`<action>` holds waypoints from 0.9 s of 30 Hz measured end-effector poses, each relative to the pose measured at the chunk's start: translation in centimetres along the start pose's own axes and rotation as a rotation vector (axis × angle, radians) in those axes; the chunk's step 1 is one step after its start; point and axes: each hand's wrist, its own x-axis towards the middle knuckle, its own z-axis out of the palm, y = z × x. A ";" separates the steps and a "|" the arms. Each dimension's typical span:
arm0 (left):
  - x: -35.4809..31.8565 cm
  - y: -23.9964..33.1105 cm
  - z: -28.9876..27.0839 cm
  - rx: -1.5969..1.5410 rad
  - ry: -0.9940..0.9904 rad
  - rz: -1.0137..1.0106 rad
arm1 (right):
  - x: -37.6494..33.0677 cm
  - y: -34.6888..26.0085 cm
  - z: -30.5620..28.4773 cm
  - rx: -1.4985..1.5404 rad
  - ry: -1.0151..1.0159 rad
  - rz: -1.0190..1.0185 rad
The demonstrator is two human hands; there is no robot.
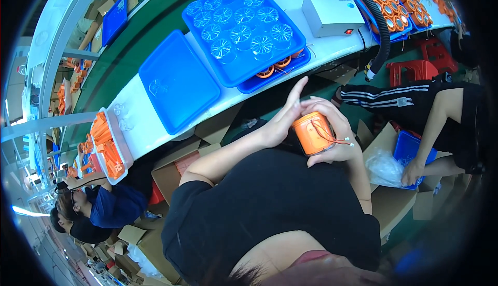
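Observation:
My right hand (341,130) is wrapped round an orange cylindrical housing (313,132) in front of my chest. Thin wires with small white connectors hang out of the housing toward the right. Against its left side rests the palm of my left hand (284,119), fingers stretched out flat and pointing up. What lies between that palm and the housing is hidden. Farther off, on the bench, a blue tray (232,72) carries several clear plastic cups (241,34). Beside it lies another blue tray (179,91) with a clear piece at its left side.
A white bin (128,157) of orange parts stands at the bench's left end. Toward the right are a white box (332,14) with a red switch, a black hose (384,37) and trays of orange housings (386,8). A co-worker's hand (412,173) reaches into a carton at right.

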 end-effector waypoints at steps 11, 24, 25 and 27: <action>-2.5 1.8 -4.3 -0.161 0.087 -0.130 | 2.5 0.2 3.1 0.122 0.155 -0.055; -6.5 6.5 -27.3 0.725 0.924 0.072 | 9.0 4.0 10.3 -0.341 0.038 0.247; -6.1 7.8 -30.9 0.910 1.064 0.137 | 8.9 3.9 10.5 -0.277 0.062 0.303; -5.1 10.1 -37.5 1.079 1.216 0.226 | 7.9 3.9 10.9 -0.206 0.117 0.355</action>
